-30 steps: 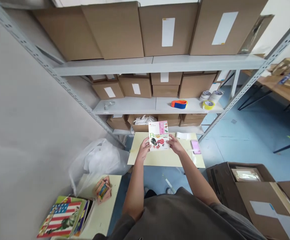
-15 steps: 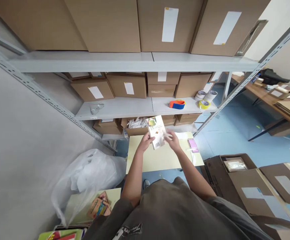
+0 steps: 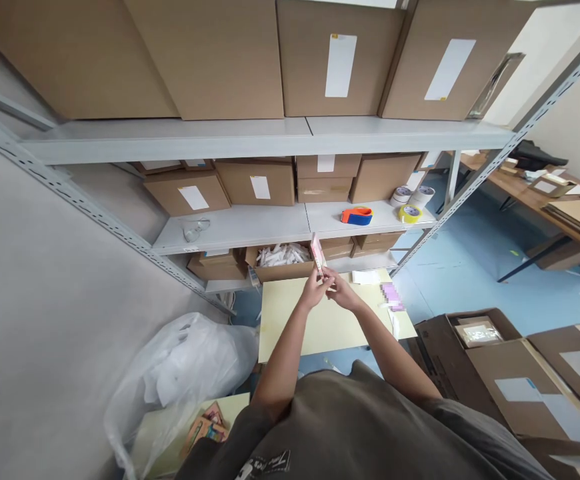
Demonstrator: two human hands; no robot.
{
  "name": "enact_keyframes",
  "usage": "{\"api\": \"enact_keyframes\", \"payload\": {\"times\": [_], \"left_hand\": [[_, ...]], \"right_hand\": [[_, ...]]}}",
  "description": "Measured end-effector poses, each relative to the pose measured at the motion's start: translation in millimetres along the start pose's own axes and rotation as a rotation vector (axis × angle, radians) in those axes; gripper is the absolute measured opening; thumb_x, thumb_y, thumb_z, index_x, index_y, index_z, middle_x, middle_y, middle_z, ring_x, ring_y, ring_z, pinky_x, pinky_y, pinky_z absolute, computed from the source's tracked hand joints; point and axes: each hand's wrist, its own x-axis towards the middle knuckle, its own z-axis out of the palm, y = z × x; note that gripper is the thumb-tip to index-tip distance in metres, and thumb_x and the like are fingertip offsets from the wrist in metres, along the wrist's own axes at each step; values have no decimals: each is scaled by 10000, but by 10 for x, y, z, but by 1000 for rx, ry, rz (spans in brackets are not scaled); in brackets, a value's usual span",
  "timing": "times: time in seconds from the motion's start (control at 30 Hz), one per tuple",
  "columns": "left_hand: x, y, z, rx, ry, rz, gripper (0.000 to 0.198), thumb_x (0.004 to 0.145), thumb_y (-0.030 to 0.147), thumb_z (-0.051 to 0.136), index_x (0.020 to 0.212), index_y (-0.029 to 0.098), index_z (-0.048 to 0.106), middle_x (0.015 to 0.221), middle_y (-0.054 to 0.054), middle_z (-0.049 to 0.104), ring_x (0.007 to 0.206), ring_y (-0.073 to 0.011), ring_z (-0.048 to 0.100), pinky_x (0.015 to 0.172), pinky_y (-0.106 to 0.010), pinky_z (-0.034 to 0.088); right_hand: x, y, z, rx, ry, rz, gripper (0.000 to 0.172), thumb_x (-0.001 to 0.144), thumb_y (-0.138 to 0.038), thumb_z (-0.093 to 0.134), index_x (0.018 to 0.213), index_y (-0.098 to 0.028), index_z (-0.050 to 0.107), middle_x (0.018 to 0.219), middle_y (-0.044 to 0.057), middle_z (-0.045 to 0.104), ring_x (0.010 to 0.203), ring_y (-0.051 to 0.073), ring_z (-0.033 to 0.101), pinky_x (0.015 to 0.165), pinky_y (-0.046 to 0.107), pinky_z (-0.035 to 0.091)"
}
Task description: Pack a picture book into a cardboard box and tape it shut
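Note:
Both hands hold a thin pink-and-white book [image 3: 317, 253] above a pale yellow table [image 3: 290, 323]. The book is turned edge-on to the camera, so only its spine and a sliver of the cover show. My left hand [image 3: 312, 291] pinches its lower edge from the left. From the right, my right hand [image 3: 339, 291] grips the same lower edge, fingers closed. A small pink item [image 3: 393, 295] and a white sheet [image 3: 366, 276] lie on the table's right part.
A grey metal shelf rack [image 3: 250, 227] holds cardboard boxes, an orange-blue tape dispenser [image 3: 357, 215], tape rolls [image 3: 413, 201] and clear glasses [image 3: 194, 229]. An open box with white paper [image 3: 280, 260] sits just behind the table. A plastic bag [image 3: 180, 363] lies left; open cartons [image 3: 500, 360] stand right.
The book has turned from cover-up to edge-on and my two hands have come closer together at its lower edge. The camera has moved closer to the shelf.

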Motion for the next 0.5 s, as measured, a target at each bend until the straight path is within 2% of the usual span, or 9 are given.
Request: {"api": "enact_keyframes", "payload": {"times": [0.07, 0.13, 0.2, 0.23, 0.3, 0.33, 0.4, 0.47, 0.5], "left_hand": [[-20, 1, -35, -20, 29, -8, 689, 861, 378, 816, 1499, 217, 613, 1410, -128, 714, 1277, -308, 682, 1091, -441, 560], [-33, 3, -191, -77, 23, -75, 643, 835, 374, 815, 1429, 195, 645, 1364, -126, 743, 1229, -313, 704, 1061, -447, 575], [-37, 11, -388, -169, -45, -142, 682, 804, 385, 831, 1429, 193, 635, 1344, -127, 756, 1185, -321, 726, 1021, -456, 595], [-33, 19, -475, -207, -88, -163, 725, 789, 392, 844, 1451, 199, 620, 1351, -130, 754, 1178, -326, 731, 1013, -462, 600], [-12, 41, -587, -224, -119, -171, 815, 770, 411, 868, 1509, 217, 584, 1386, -138, 738, 1193, -332, 729, 1022, -478, 600], [2, 52, -602, -191, -78, -157, 849, 769, 421, 878, 1535, 226, 568, 1411, -144, 723, 1212, -333, 722, 1037, -484, 594], [31, 68, -546, -56, 90, -110, 881, 784, 444, 890, 1572, 243, 551, 1473, -157, 681, 1258, -329, 700, 1083, -490, 572], [48, 72, -381, 78, 210, -68, 879, 814, 474, 891, 1593, 248, 549, 1527, -169, 637, 1285, -328, 685, 1124, -488, 546], [51, 70, -268, 108, 202, -51, 885, 830, 486, 885, 1609, 248, 539, 1552, -171, 616, 1295, -331, 679, 1139, -487, 536]], "right_hand": [[10, 41, -51, -50, -22, 2, 766, 768, -341, 797, 1515, -363, 632, 1619, 78, 568, 1460, 343, 549, 1055, 489, 576], [19, 61, -166, -77, 102, 41, 745, 771, -363, 817, 1494, -347, 641, 1588, 83, 598, 1453, 335, 554, 1097, 500, 543], [21, 59, -298, -48, 229, 101, 721, 774, -387, 826, 1469, -318, 648, 1487, 95, 678, 1382, 336, 611, 1072, 499, 552], [17, 50, -356, 0, 232, 132, 707, 778, -395, 824, 1456, -300, 650, 1420, 100, 720, 1323, 338, 651, 1040, 497, 568], [-6, 17, -439, 135, 145, 176, 664, 787, -402, 814, 1417, -260, 660, 1271, 103, 788, 1162, 340, 730, 952, 485, 601], [-23, -5, -461, 196, 105, 186, 636, 796, -404, 806, 1395, -243, 666, 1204, 102, 809, 1087, 336, 755, 912, 477, 611], [-56, -56, -462, 252, 105, 170, 599, 821, -401, 791, 1383, -234, 667, 1155, 97, 822, 1029, 331, 773, 877, 465, 619], [-80, -100, -407, 217, 163, 101, 578, 839, -390, 780, 1390, -253, 671, 1226, 93, 809, 1095, 332, 766, 916, 468, 618], [-87, -115, -364, 175, 175, 56, 571, 844, -386, 777, 1393, -266, 679, 1294, 92, 789, 1158, 336, 749, 955, 476, 612]]}}
